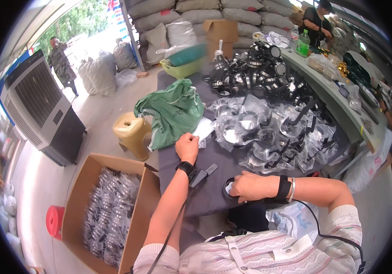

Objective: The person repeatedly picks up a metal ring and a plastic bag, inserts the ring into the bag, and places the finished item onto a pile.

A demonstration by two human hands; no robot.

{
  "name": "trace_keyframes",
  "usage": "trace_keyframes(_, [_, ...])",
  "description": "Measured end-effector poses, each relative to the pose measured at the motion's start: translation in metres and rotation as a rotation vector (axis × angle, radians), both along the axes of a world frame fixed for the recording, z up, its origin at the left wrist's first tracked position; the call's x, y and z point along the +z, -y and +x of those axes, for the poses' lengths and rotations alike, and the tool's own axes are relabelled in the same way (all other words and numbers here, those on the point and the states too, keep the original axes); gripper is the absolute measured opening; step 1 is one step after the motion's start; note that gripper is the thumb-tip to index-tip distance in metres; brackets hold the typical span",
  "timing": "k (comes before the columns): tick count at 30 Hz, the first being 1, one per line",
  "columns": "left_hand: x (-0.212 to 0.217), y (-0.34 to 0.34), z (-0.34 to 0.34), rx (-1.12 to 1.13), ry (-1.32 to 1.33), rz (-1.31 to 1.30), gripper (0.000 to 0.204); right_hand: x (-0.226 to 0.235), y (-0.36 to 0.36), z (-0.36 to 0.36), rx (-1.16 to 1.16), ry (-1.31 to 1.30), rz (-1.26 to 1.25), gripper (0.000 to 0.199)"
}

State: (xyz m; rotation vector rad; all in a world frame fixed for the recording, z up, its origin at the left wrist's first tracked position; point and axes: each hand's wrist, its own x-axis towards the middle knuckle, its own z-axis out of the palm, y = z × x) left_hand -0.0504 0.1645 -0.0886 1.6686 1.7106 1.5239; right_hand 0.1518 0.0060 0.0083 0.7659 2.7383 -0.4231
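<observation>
- A round black part point(227, 186) with a pale middle is grasped at its rim by the fingers of the right hand point(255, 186), low over the near side of a cloth-covered table point(173, 187); it is held close to the body, presumably for a steady, near view.
- The left hand point(188, 148) is seen curled at white sheets point(203, 129), ahead and left of the right grip; whether a sheet is pinched or only touched cannot be told.
- Just beyond the left fingers, a crumpled green sack point(173, 114) is spread over the table's edge, seemingly pushed aside so that the middle is left for handling.
- Between the two hands, a grey object point(203, 176) is laid near the left wrist, its kind unclear.
- Ahead of the right grip, parts in clear bags point(269, 128) are massed, with unbagged black-and-silver parts point(260, 68) heaped behind; bagged and bare appear to be kept roughly apart by this order.
- Left of both hands, an open carton point(75, 201) of wrapped pieces point(111, 214) is stood against the table side, probably for easy reach.
</observation>
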Motion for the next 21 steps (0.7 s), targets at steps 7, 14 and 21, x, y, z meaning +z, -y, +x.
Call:
trace_keyframes(7, [-0.007,0.004,-0.013,-0.044,0.121,0.012,0.018,0.002,0.05,-0.013,-0.002,0.017,0.327,0.012])
trace_keyframes(14, [0.007,0.03,-0.027,-0.3,0.324,-0.076,0.022,-0.011,0.072,-0.007,-0.114,0.049,0.677,0.021])
trace_keyframes(21, [0.058,0.083,-0.02,-0.492,0.478,-0.042,0.011,-0.027,0.061,0.014,-0.301,-0.052,0.542,0.021])
